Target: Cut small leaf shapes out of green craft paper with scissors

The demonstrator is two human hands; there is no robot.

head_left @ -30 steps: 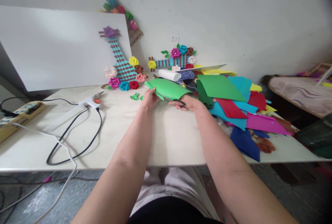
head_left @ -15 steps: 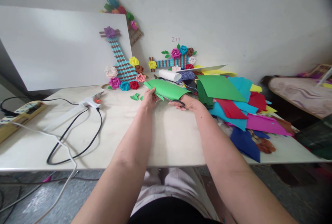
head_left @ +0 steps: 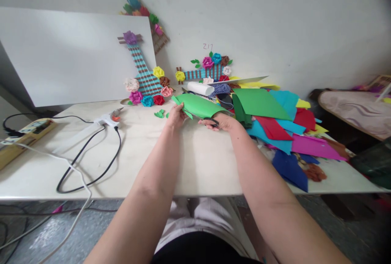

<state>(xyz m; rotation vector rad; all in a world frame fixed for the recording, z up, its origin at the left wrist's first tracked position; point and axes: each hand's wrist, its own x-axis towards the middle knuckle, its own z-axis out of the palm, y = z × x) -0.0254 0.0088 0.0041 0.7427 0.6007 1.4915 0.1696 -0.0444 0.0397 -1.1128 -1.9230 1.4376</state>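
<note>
My left hand (head_left: 175,116) is closed on the left end of a green paper sheet (head_left: 198,106), which bows upward above the table. In my right hand (head_left: 218,122) is a pair of scissors (head_left: 211,121) with dark handles. Its blades lie along the sheet's near edge, where a narrow strip stands partly apart from the rest. Part of the right hand is hidden by the sheet. Small green paper leaves (head_left: 159,113) lie on the table just left of my left hand.
On the left lie a glue gun (head_left: 106,120) with a looping black cord and a yellow power strip (head_left: 27,137). Colored paper sheets (head_left: 264,105) are heaped at right. Flower-decorated guitar shapes (head_left: 143,70) lean at the back, near a white roll (head_left: 200,88) and purple yarn (head_left: 220,89).
The whole view has shifted very slightly. My hands, the scissors and the green sheet keep nearly the same positions.
</note>
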